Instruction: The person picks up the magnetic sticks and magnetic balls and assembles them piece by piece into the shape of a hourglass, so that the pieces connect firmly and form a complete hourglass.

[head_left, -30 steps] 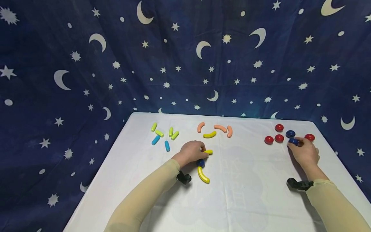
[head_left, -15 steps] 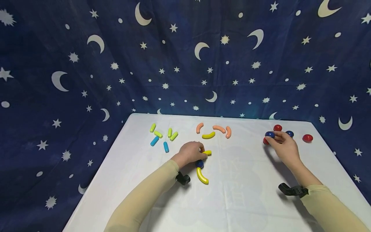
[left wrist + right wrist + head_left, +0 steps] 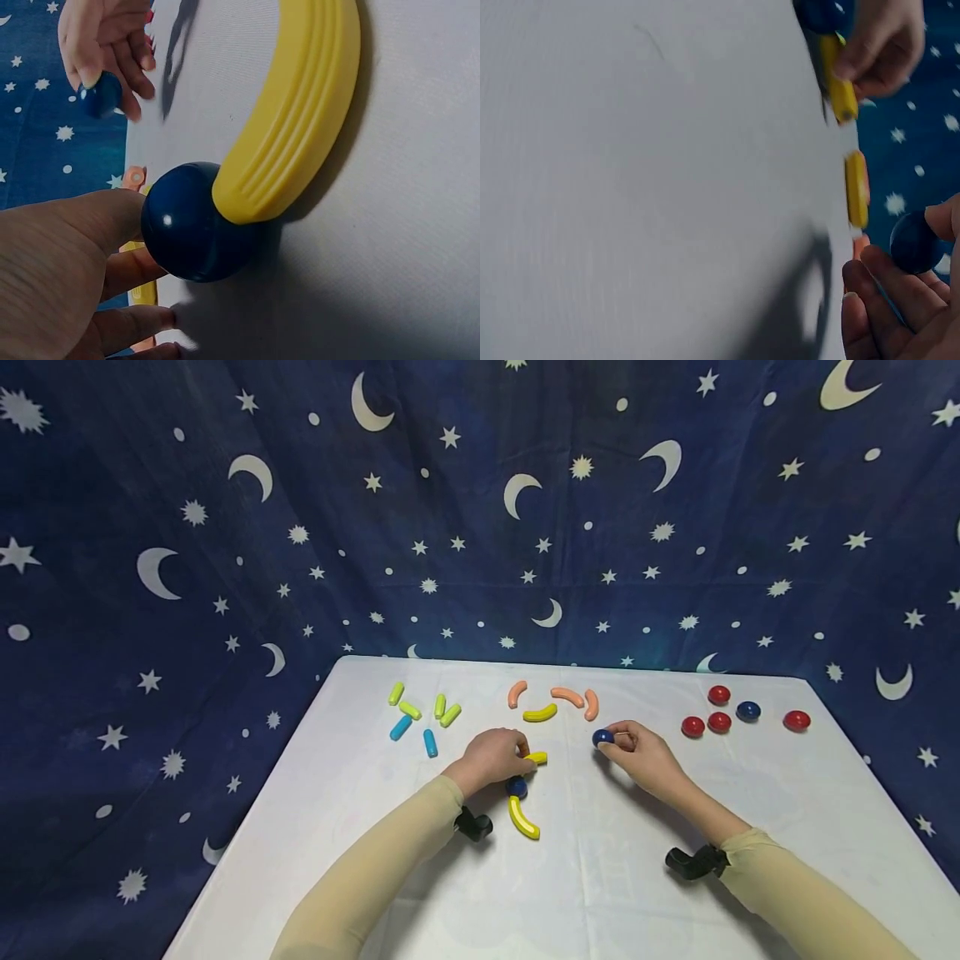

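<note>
My left hand (image 3: 522,752) grips a short yellow curved piece (image 3: 538,757) at the middle of the white table (image 3: 615,877). Just below it a dark blue ball (image 3: 516,787) touches one end of a longer yellow curved piece (image 3: 523,818); the left wrist view shows that ball (image 3: 196,223) touching the ribbed yellow piece (image 3: 296,120) beside my fingers (image 3: 67,262). My right hand (image 3: 611,742) pinches a second blue ball (image 3: 602,737) just right of the left hand, and the right wrist view shows this ball (image 3: 915,242) between thumb and fingers (image 3: 885,307).
Three orange curved pieces (image 3: 567,694) and a yellow one (image 3: 541,713) lie behind the hands. Several green and blue short sticks (image 3: 430,742) sit at the back left. Several red balls (image 3: 719,722) and a blue ball (image 3: 747,710) lie at the back right.
My right hand lifted a blue ball from the cluster at the right and carried it left to the centre. The left hand stayed in place.
</note>
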Demonstrator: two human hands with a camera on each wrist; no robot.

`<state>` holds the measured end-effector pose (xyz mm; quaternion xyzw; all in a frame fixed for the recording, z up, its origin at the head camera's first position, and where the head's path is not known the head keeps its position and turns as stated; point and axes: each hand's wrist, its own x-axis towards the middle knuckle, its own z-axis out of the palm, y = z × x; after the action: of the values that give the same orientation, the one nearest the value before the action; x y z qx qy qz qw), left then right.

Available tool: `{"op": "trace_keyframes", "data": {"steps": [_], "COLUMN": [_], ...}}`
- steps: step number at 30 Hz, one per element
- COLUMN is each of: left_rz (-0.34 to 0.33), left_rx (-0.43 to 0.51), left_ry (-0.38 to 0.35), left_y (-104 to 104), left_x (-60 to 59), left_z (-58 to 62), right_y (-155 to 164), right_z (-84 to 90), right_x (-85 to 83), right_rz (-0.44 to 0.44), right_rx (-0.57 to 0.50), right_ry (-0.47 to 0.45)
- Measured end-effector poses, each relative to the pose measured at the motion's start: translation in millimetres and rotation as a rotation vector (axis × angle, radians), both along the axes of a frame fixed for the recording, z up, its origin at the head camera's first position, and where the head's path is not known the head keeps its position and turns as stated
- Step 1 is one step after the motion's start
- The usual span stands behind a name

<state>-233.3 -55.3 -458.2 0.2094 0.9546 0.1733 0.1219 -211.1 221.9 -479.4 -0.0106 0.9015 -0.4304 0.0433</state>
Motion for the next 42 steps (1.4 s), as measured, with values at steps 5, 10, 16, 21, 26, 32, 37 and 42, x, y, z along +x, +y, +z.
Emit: {"op": "trace_keyframes", "data": {"steps": [5, 10, 16, 21, 26, 32, 37, 42], "left_rz": [-0.003, 0.005, 0.01, 0.011, 0.005, 0.009, 0.007, 0.005], "left_rx": [0.013, 0.003, -0.001, -0.003, -0.01, -0.008, -0.008, -0.009], "left_ry": [-0.002, 0.0, -0.007, -0.013, -0.005, -0.006, -0.004, -0.001], "left_y": [0, 0, 1, 1, 1, 1, 0, 0], "left_x": [0.2, -0.9, -0.5, -1.2, -1.7, -1.9, -1.6, -1.3], "left_z": [-1.1, -1.9, -0.6, -0.1, -0.7, -0.7, 0.0, 0.4], "right_y": [-17, -32, -43, -46, -47, -47, -48, -48], "right_z": [-10.6, -14.6, -15.7, -16.0, -18.4, -19.2, -19.5, -20.3], "right_x": [-0.5, -2.0, -2.4, -2.1, -2.4, -3.4, -3.6, -2.9], "right_rz": [0.104, 0.145, 0.178, 0.227, 0.249, 0.235, 0.228, 0.226], "right_rx": [0.003, -0.003, 0.038, 0.074, 0.111, 0.114, 0.125, 0.127], "right_ry": [0.06, 0.08, 0.059, 0.099, 0.136, 0.117, 0.111, 0.106]}}
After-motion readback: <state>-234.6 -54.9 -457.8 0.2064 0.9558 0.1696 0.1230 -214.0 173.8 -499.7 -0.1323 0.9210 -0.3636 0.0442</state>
